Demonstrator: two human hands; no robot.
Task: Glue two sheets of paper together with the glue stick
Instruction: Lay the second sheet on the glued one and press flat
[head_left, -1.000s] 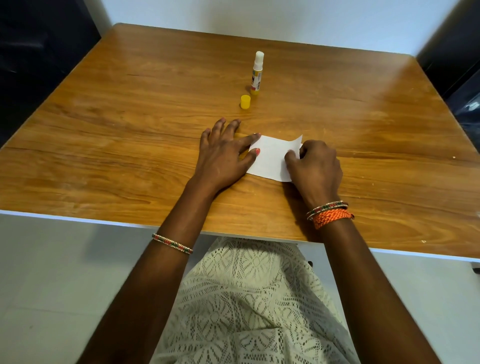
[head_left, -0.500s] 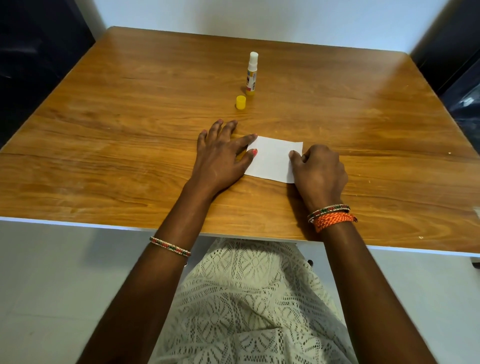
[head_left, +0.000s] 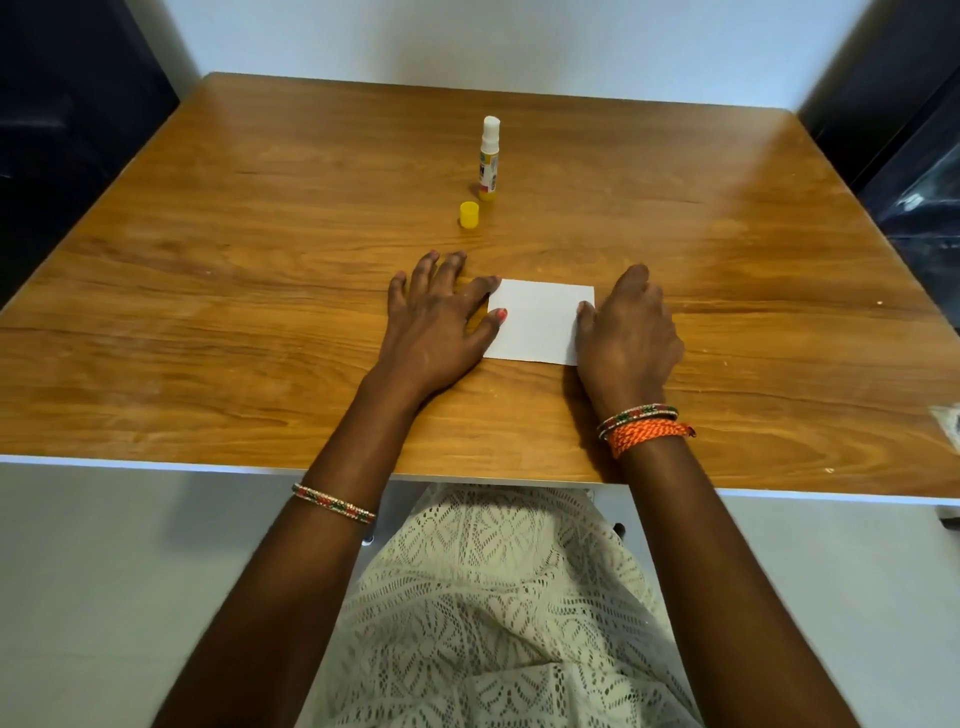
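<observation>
Lace fabric, cream and patterned, covers the person's lap at the nearest edge of the scene, with both forearms reaching forward over it. A thin beaded bangle circles the left forearm; on the right wrist a similar bangle sits against a band of orange cord. Past the white front edge, the wooden desk carries everything else. The left hand lies flat on the wood with fingers spread and relaxed, its grip released, the thumb and forefinger resting on the left edge of the white paper. The right hand rests at the paper's right edge, fingers loosely bent and pointing away, thumb tip touching the sheet; its grip is released too, closed round nothing. The paper lies flat between the two hands, near the front middle of the desk; from here I cannot tell whether it is one sheet or two stacked. Farther back, apart from the hands, a small yellow cap stands on the wood, and just beyond it the glue stick stands upright, uncapped, its white top exposed. Behind the desk rises a pale wall, with dark surfaces at either side.
</observation>
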